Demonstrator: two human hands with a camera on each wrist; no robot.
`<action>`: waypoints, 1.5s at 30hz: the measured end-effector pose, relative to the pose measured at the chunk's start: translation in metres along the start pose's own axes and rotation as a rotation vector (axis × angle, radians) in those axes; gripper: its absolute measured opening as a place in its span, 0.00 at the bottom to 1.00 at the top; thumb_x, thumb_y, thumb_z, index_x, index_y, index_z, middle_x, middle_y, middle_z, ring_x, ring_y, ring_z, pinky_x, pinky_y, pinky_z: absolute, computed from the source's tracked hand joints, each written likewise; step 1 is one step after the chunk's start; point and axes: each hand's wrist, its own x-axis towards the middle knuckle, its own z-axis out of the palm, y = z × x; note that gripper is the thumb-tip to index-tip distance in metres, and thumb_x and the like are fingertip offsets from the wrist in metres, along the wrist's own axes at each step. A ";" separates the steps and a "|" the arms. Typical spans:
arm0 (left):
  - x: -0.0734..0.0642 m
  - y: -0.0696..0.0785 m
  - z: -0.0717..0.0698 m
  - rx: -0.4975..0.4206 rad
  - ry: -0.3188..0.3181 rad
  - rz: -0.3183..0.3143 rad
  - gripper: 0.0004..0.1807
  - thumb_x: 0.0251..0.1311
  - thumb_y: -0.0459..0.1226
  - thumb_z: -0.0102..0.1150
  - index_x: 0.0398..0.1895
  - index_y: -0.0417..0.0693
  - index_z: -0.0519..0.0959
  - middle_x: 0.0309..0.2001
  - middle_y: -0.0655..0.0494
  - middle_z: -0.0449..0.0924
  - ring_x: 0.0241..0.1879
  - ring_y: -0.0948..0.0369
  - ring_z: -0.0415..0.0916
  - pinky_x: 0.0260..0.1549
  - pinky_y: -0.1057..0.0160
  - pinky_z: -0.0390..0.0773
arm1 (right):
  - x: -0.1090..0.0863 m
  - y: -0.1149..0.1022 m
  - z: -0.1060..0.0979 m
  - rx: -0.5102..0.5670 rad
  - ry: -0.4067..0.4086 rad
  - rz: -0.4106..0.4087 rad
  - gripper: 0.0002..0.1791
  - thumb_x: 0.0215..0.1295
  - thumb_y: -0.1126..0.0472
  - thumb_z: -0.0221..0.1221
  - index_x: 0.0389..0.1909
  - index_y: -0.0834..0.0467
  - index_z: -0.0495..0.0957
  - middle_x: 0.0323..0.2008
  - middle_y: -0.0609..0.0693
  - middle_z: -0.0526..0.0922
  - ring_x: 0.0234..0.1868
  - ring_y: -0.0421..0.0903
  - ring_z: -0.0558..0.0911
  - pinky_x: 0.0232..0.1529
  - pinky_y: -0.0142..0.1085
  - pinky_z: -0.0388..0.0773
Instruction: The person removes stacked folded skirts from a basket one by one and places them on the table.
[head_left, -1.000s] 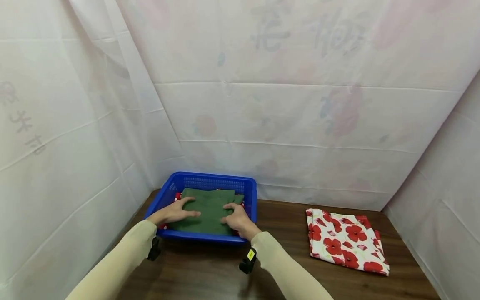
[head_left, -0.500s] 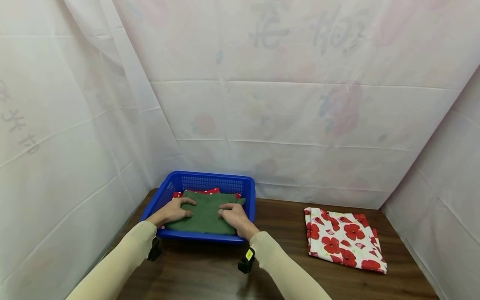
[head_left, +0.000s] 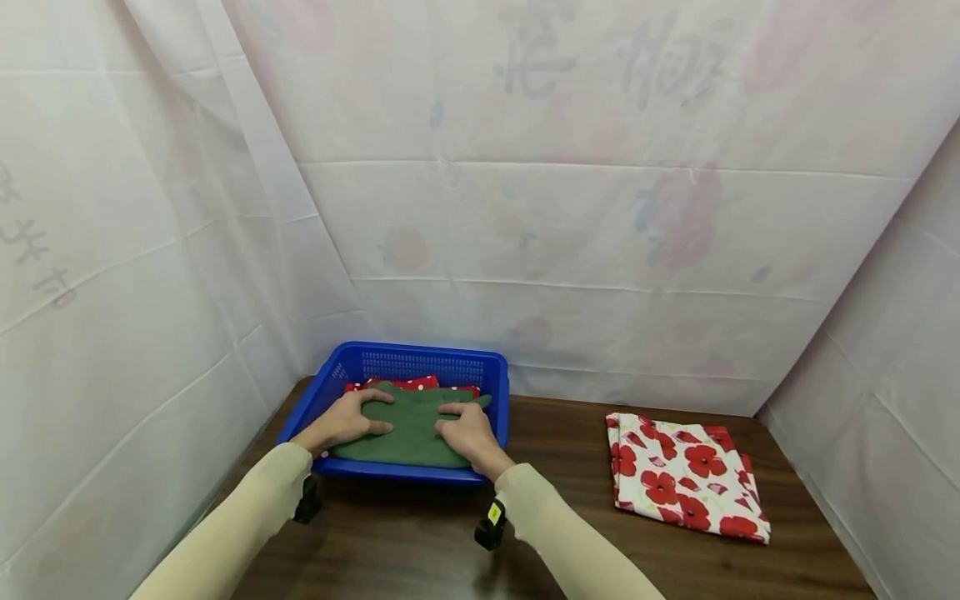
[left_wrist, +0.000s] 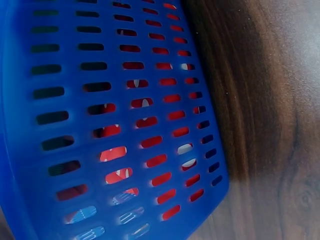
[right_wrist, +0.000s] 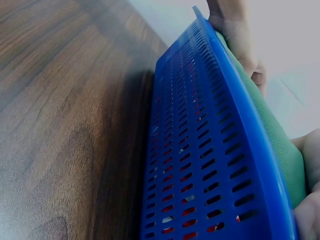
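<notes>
A folded green cloth [head_left: 416, 425] lies inside the blue plastic basket [head_left: 390, 472], on top of red cloth with white dots [head_left: 420, 383]. My left hand [head_left: 348, 419] rests on the green cloth's left side, thumb and fingers spread apart. On its right side rests my right hand [head_left: 468, 433], also with thumb and fingers apart. Between the hands the cloth is slightly rumpled. From the right wrist, the green cloth [right_wrist: 280, 145] shows along the basket rim with both hands over it. Through the slots of the basket wall [left_wrist: 145, 132], red and white cloth shows in the left wrist view.
To the right on the dark wooden table [head_left: 405, 542] lies a folded white cloth with red flowers [head_left: 686, 475]. Pale printed curtains [head_left: 562, 250] enclose the table at the back, left and right. The basket stands near the back left corner.
The green cloth's back edge has come forward and down, and more red dotted cloth shows behind it. Both hands stay on the cloth, with the right hand shifted slightly left.
</notes>
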 end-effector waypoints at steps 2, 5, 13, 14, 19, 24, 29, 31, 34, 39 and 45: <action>-0.001 0.000 -0.001 0.000 0.006 0.016 0.29 0.54 0.44 0.69 0.61 0.50 0.75 0.68 0.39 0.65 0.66 0.39 0.61 0.60 0.35 0.63 | 0.000 0.000 0.000 0.007 0.002 -0.001 0.22 0.59 0.61 0.61 0.57 0.51 0.80 0.64 0.54 0.73 0.32 0.43 0.74 0.25 0.34 0.68; -0.002 0.001 -0.001 -0.008 0.018 0.033 0.30 0.54 0.43 0.69 0.62 0.50 0.75 0.68 0.39 0.65 0.67 0.40 0.60 0.60 0.34 0.62 | 0.000 0.000 0.000 0.021 -0.008 -0.018 0.24 0.58 0.63 0.61 0.58 0.52 0.79 0.65 0.55 0.73 0.33 0.42 0.74 0.25 0.34 0.69; -0.002 0.006 -0.006 -0.020 0.041 0.029 0.35 0.53 0.45 0.70 0.66 0.54 0.72 0.71 0.38 0.60 0.69 0.38 0.57 0.58 0.36 0.65 | 0.001 0.000 -0.001 0.065 -0.006 -0.043 0.26 0.57 0.67 0.60 0.59 0.51 0.78 0.66 0.56 0.71 0.14 0.41 0.59 0.16 0.34 0.60; -0.002 0.007 -0.006 -0.018 0.042 0.028 0.35 0.53 0.45 0.70 0.66 0.54 0.71 0.71 0.38 0.60 0.69 0.37 0.57 0.58 0.36 0.65 | 0.001 0.000 -0.001 0.066 -0.005 -0.042 0.26 0.57 0.67 0.60 0.59 0.51 0.78 0.66 0.56 0.71 0.13 0.41 0.57 0.15 0.34 0.59; -0.004 0.006 -0.008 -0.048 0.040 0.024 0.35 0.53 0.46 0.70 0.67 0.57 0.71 0.72 0.39 0.58 0.69 0.39 0.57 0.57 0.37 0.67 | 0.001 -0.002 -0.003 0.073 -0.024 -0.044 0.27 0.57 0.67 0.60 0.59 0.51 0.78 0.67 0.56 0.69 0.11 0.40 0.54 0.13 0.33 0.57; -0.007 0.008 -0.010 -0.091 0.069 0.026 0.36 0.55 0.48 0.68 0.68 0.59 0.69 0.73 0.41 0.57 0.69 0.40 0.58 0.55 0.40 0.70 | 0.001 -0.006 -0.014 0.028 -0.075 -0.104 0.26 0.62 0.59 0.64 0.63 0.51 0.75 0.65 0.56 0.72 0.08 0.40 0.56 0.14 0.34 0.62; -0.008 0.014 -0.010 -0.126 0.133 0.079 0.35 0.56 0.50 0.67 0.68 0.62 0.68 0.72 0.45 0.59 0.69 0.42 0.58 0.56 0.38 0.69 | 0.000 -0.015 -0.028 0.014 -0.096 -0.150 0.28 0.63 0.59 0.64 0.64 0.49 0.73 0.61 0.57 0.77 0.07 0.41 0.58 0.13 0.34 0.65; -0.009 0.017 -0.010 -0.148 0.165 0.103 0.35 0.56 0.50 0.67 0.68 0.64 0.68 0.72 0.46 0.60 0.69 0.43 0.60 0.55 0.39 0.70 | -0.001 -0.018 -0.033 0.004 -0.099 -0.167 0.28 0.63 0.59 0.64 0.65 0.48 0.72 0.61 0.56 0.77 0.07 0.41 0.58 0.13 0.34 0.65; -0.010 0.022 -0.010 -0.189 0.204 0.125 0.34 0.56 0.51 0.67 0.67 0.68 0.68 0.72 0.49 0.59 0.67 0.45 0.62 0.53 0.42 0.73 | -0.002 -0.021 -0.040 -0.002 -0.092 -0.197 0.28 0.63 0.59 0.64 0.65 0.47 0.73 0.66 0.55 0.71 0.08 0.41 0.58 0.15 0.34 0.65; -0.012 0.030 -0.004 -0.272 0.229 0.134 0.35 0.55 0.53 0.66 0.67 0.71 0.68 0.72 0.50 0.60 0.63 0.47 0.68 0.50 0.47 0.77 | -0.005 -0.021 -0.051 -0.004 -0.068 -0.225 0.28 0.62 0.58 0.64 0.64 0.46 0.73 0.70 0.54 0.66 0.12 0.40 0.67 0.19 0.35 0.69; -0.016 0.039 0.002 -0.339 0.252 0.179 0.35 0.56 0.50 0.67 0.68 0.69 0.67 0.71 0.51 0.61 0.60 0.47 0.71 0.48 0.48 0.77 | -0.011 -0.019 -0.062 0.047 -0.079 -0.252 0.29 0.62 0.59 0.64 0.64 0.43 0.72 0.70 0.52 0.65 0.31 0.43 0.84 0.28 0.37 0.78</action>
